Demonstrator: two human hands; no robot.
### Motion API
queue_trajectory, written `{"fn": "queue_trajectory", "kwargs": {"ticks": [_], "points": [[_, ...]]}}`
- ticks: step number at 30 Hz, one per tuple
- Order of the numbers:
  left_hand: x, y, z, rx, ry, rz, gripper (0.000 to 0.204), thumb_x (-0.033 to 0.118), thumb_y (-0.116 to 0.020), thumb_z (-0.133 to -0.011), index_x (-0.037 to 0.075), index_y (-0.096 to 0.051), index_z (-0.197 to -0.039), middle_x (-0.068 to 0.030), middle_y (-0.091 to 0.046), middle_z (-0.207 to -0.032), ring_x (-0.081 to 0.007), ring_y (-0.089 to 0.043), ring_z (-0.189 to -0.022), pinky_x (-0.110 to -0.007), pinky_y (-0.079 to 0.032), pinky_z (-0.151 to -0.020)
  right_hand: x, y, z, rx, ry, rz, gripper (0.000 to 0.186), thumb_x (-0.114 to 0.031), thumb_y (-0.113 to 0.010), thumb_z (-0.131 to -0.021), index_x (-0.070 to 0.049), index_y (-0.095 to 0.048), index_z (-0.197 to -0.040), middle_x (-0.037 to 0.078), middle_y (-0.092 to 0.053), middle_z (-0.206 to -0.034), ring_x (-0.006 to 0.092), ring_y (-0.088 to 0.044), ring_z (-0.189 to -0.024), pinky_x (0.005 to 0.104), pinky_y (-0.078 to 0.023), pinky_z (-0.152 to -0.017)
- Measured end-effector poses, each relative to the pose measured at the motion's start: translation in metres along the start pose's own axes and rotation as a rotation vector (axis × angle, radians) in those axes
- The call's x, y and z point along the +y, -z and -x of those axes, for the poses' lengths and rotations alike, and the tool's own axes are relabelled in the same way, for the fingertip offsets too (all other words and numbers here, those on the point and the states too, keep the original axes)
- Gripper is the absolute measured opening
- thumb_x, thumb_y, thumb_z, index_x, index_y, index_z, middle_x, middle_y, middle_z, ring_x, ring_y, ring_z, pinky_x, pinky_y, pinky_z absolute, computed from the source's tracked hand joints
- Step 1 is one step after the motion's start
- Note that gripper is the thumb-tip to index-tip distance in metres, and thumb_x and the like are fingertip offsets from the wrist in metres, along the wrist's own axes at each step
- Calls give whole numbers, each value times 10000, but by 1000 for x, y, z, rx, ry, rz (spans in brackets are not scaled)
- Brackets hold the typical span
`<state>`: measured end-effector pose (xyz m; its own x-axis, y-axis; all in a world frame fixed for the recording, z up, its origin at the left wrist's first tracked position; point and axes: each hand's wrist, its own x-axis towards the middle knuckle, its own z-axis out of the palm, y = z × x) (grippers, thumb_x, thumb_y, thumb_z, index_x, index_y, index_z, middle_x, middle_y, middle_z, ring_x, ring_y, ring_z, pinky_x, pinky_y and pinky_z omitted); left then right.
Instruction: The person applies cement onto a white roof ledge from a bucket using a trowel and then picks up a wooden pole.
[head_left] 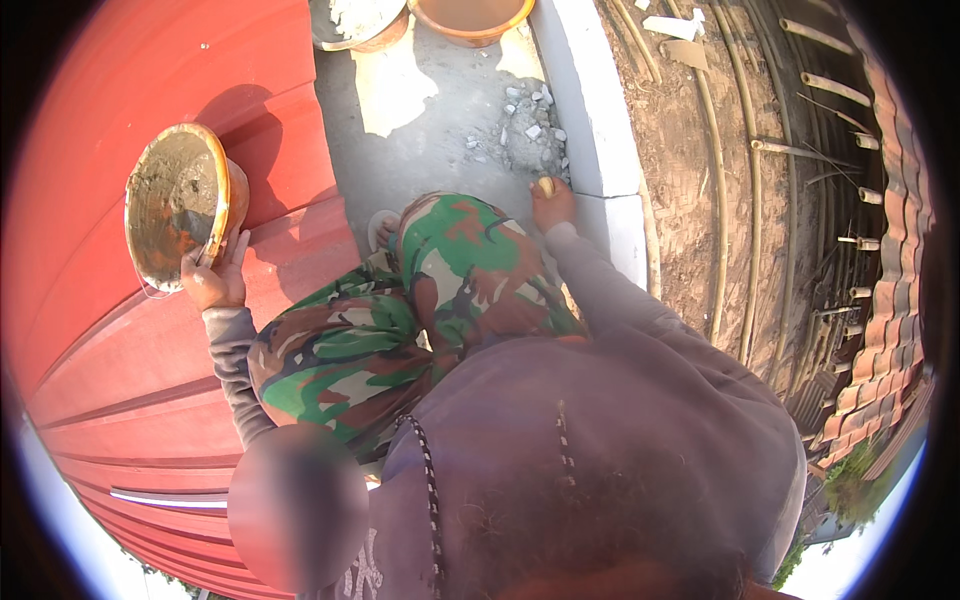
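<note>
My left hand (215, 272) grips the lower rim of an orange basin (234, 195) that rests tilted on red metal roofing. Wet grey mortar (175, 190) coats the inside of the basin, and a thin wire handle hangs at its edge. My right hand (555, 208) is closed round what looks like a tool handle (546, 186) with a pale yellow end; the rest of this tool is hidden. That hand is low beside the white block wall (590, 110), next to a small heap of grey rubble (535, 130).
Two more basins stand at the far end: one with white material (360, 18), one orange with brownish liquid (472, 20). The grey cement floor (440, 150) runs between the red roofing (90, 150) and the block wall. Bamboo poles (715, 180) and roof tiles (885, 350) lie right.
</note>
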<state>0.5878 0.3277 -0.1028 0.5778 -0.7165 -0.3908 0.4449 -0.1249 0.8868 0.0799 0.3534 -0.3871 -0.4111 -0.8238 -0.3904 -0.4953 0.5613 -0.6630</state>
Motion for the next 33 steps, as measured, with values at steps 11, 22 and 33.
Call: {"fn": "queue_trajectory", "kwargs": {"ticks": [11, 22, 33], "points": [[-6, 16, -12, 12, -16, 70, 338, 192, -451, -955, -85, -413, -1145, -316, -537, -1220, -550, -595, -1146, -701, -520, -978, -155, 44, -14, -274, 230, -26, 375, -311, -749, -894, 36, -695, -1024, 211, -723, -918, 339, -704, -828, 438, -535, -773], [-6, 16, -16, 1, -10, 80, 357, 223, -476, -942, -68, -437, -1145, -297, -564, -1195, -524, -612, -1112, -673, -517, -984, -396, -42, -144, -939, -101, -787, 264, -275, -593, -1018, -16, -600, -1071, 99, -647, -860, 161, -612, -653, 299, -551, -538], [0, 9, 1, 28, -38, 30, 320, 152, -406, -938, -129, -443, -1087, -359, -549, -1221, -610, -532, -1207, -753, -427, -1065, -154, -27, -6, -882, -37, -398, 249, -281, -650, -1000, -71, -581, -1113, 39, -585, -780, 126, -584, -656, 319, -504, -568]]}}
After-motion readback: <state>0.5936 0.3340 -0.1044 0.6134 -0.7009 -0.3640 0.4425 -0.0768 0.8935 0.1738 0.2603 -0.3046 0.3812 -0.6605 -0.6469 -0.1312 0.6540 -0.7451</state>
